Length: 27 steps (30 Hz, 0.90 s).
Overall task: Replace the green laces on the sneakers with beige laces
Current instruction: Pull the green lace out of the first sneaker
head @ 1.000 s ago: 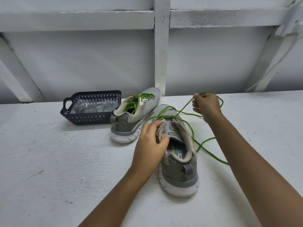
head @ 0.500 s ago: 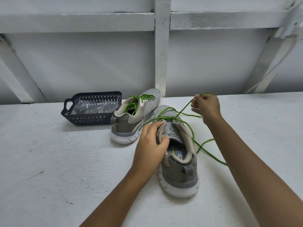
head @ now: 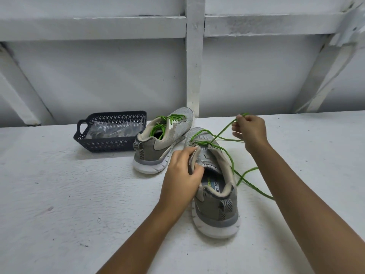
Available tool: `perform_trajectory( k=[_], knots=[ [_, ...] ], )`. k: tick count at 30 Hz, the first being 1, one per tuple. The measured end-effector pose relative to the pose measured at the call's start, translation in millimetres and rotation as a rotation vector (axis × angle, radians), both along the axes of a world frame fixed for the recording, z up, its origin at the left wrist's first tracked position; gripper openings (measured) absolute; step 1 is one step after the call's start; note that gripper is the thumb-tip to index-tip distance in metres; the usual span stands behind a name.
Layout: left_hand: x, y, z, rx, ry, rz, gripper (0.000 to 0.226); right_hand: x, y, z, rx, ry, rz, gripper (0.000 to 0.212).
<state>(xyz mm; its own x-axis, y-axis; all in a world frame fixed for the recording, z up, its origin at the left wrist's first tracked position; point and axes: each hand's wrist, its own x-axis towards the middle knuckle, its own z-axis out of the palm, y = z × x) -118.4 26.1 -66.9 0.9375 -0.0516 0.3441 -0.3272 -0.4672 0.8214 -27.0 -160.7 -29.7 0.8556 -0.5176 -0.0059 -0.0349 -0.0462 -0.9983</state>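
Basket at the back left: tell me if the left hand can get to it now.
Probably, once freed: the left hand grips the near sneaker, and the far sneaker sits partly in the line to the basket.

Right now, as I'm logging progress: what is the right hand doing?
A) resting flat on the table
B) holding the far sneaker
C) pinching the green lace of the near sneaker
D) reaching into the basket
C: the right hand pinches the green lace, which runs up from the near sneaker that the left hand grips.
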Motion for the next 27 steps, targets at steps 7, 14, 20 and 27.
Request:
perform_trajectory(
  k=[7, 14, 20, 27],
  knots=[
    [-1.0, 0.5, 1.1, -0.007, 0.010, -0.004, 0.039, -11.9, 24.1, -22.0, -0.412, 0.241, 0.340, 0.019],
    [-0.9, 0.7, 0.2, -0.001, 0.006, -0.003, 0.039, -0.1, 3.5, -1.3, -0.100, 0.058, 0.070, 0.027],
    [1.3, 1.0, -1.3, 0.018, -0.001, -0.008, 0.038, -10.2, -2.2, -4.0, -0.307, 0.109, -0.006, 0.037],
    [11.2, 9.9, 9.8, 0.188, -0.063, -0.038, 0.036, -63.9, 29.3, -6.6, -0.601, 0.079, 0.230, 0.039]
  ],
)
